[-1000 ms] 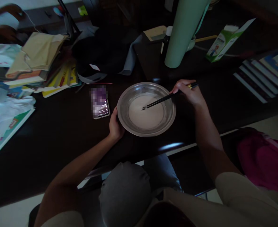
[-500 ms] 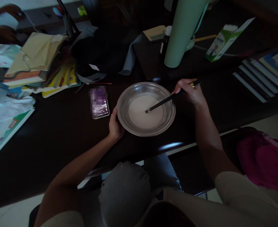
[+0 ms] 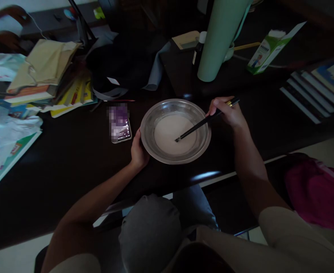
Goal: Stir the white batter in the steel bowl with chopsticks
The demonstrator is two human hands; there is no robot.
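A wide metal bowl (image 3: pixel 176 159) stands on the dark table, holding a pale, milky liquid (image 3: pixel 168 131). My left hand (image 3: pixel 140 151) grips the bowl's left side, its fingers partly hidden behind the rim. Black chopsticks (image 3: pixel 196 126) with gold bands are held in my right hand (image 3: pixel 226 110), above the bowl's right rim. Their tips dip into the liquid near the middle of the bowl. Just left of the bowl lies a phone (image 3: pixel 123 131) with its screen lit.
Books and envelopes (image 3: pixel 46 62) are piled at the left. Behind the bowl stand a green tumbler (image 3: pixel 222 41), a small dark bottle (image 3: pixel 198 53) and an open green-white carton (image 3: pixel 265 53). More books (image 3: pixel 311 93) lie at the right; a dark bag (image 3: pixel 124 60) sits at the back.
The chopstick tips have shifted slightly down and to the right within the liquid, and my right hand has moved a little with them. My left hand and the bowl stay in place.
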